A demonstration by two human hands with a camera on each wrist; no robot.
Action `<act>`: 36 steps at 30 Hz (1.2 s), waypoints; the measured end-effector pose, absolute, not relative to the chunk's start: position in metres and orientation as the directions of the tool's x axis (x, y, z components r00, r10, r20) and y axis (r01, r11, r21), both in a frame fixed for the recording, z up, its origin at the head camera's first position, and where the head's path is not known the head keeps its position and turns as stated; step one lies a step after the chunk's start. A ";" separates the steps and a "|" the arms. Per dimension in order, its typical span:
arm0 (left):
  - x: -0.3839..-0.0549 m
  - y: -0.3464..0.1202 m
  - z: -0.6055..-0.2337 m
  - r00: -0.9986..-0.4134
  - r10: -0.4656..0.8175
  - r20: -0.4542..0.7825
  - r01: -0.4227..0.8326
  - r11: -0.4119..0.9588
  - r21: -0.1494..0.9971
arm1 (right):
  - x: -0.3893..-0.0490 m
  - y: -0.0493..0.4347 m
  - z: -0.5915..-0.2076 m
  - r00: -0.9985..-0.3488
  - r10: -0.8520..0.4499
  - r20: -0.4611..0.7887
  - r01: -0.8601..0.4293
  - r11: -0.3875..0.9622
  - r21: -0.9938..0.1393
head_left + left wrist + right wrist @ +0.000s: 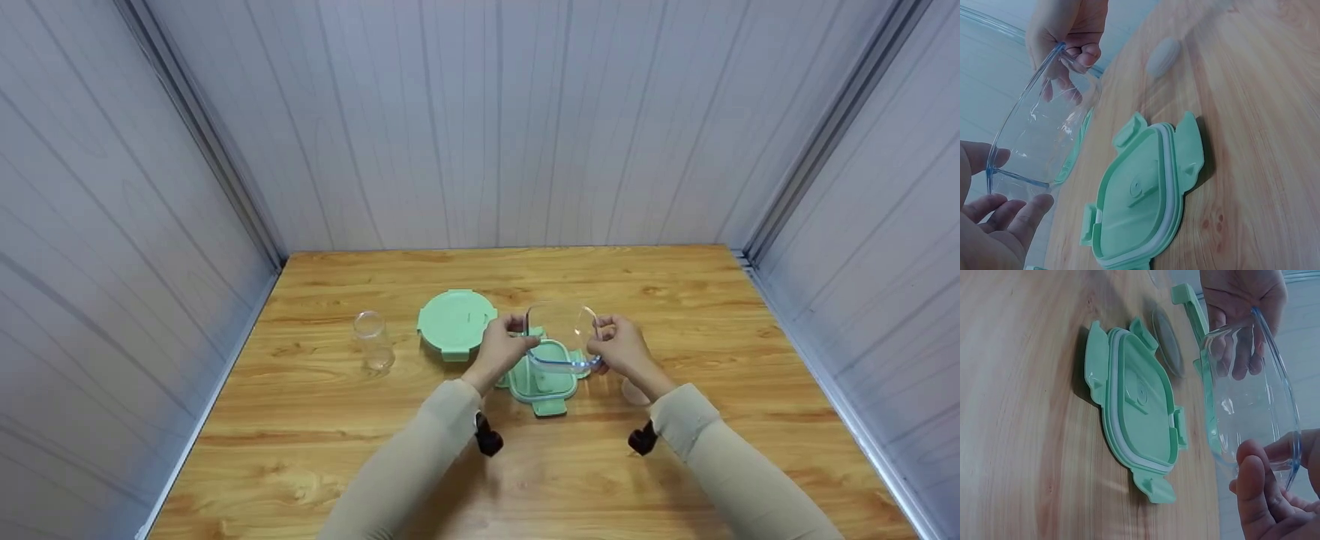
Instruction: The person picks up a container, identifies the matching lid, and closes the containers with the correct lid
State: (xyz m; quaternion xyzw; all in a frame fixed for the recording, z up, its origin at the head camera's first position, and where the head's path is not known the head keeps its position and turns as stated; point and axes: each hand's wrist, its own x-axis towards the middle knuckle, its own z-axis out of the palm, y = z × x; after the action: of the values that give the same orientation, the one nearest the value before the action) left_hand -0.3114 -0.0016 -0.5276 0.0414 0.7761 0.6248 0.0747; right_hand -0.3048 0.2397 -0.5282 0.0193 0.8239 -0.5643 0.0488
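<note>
A clear glass food container point(559, 366) is held up in the air by both hands, tilted. My left hand point(501, 348) pinches its left side, thumb at the rim and fingers against the outer wall. On the opposite side my right hand point(624, 349) grips the wall between thumb and fingers. Just below lies a green rectangular snap lid point(546, 384), its pale seal facing up and its flaps spread. The right wrist view shows the same lid point(1145, 405) flat on the wood, apart from the container point(1241, 399).
Left of the hands stands a round container with a green lid point(456, 321). Farther left is a clear glass jar point(374, 343). A small pale oval piece point(1163, 57) lies on the wooden table point(315, 465) near my right wrist. Panel walls point(465, 135) enclose the back and sides.
</note>
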 end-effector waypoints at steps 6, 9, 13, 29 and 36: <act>-0.310 -0.008 -0.527 -0.981 0.165 -0.103 -0.072 0.185 0.980 | -0.302 0.236 -0.528 -0.992 -0.048 -0.117 0.092 0.364 -0.927; -0.308 -0.009 -0.524 -0.980 0.152 -0.125 -0.096 0.188 0.978 | -0.300 0.235 -0.527 -0.991 -0.054 -0.123 0.096 0.361 -0.928; -0.307 -0.010 -0.522 -0.980 0.143 -0.141 -0.112 0.196 0.974 | -0.299 0.234 -0.528 -0.988 -0.063 -0.139 0.107 0.358 -0.928; -0.292 -0.029 -0.528 -0.962 0.224 -0.159 -0.087 0.302 0.949 | -0.290 0.229 -0.528 -0.975 -0.103 -0.196 0.138 0.408 -0.902; -0.286 -0.036 -0.531 -0.971 0.208 -0.119 -0.044 0.335 0.941 | -0.287 0.226 -0.530 -0.969 -0.154 -0.192 0.118 0.395 -0.911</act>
State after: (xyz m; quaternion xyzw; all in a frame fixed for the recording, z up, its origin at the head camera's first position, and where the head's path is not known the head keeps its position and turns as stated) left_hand -0.2861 -0.0362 -0.5315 0.0507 0.8095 0.5745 0.1096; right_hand -0.2875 0.2263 -0.5302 -0.0110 0.8259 -0.5499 0.1236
